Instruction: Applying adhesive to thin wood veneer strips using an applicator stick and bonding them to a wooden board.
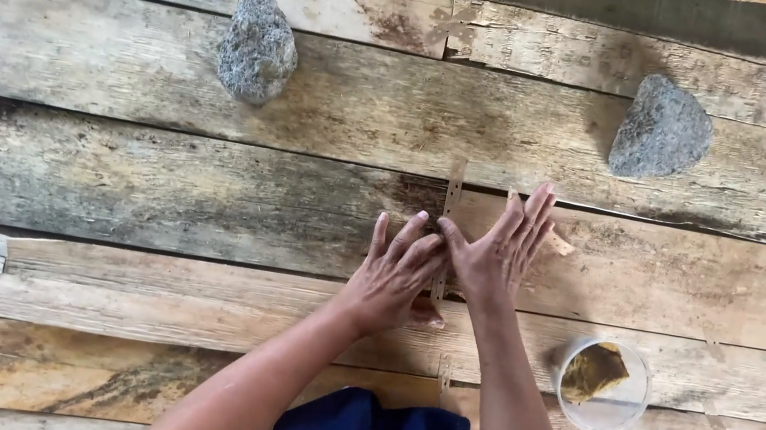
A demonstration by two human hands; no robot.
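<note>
strip (453, 195): thin, pale tan, upright on plank worktop (152, 201) centre, lower part hidden | left hand (392, 272), right hand (497, 252): flat, fingers spread, side by side pressing it, seemingly | grip: cannot tell | near right: clear cup (602, 387), brown lump inside

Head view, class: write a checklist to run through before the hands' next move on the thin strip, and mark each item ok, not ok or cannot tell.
1. Left hand flat on the strip: ok.
2. Right hand beside it, fingers spread: ok.
3. Strip lies straight across the planks: ok.
4. Both stones apart from the hands: ok.
5. Cup upright near right forearm: ok.
6. Strip's covered middle undamaged: cannot tell.
</note>
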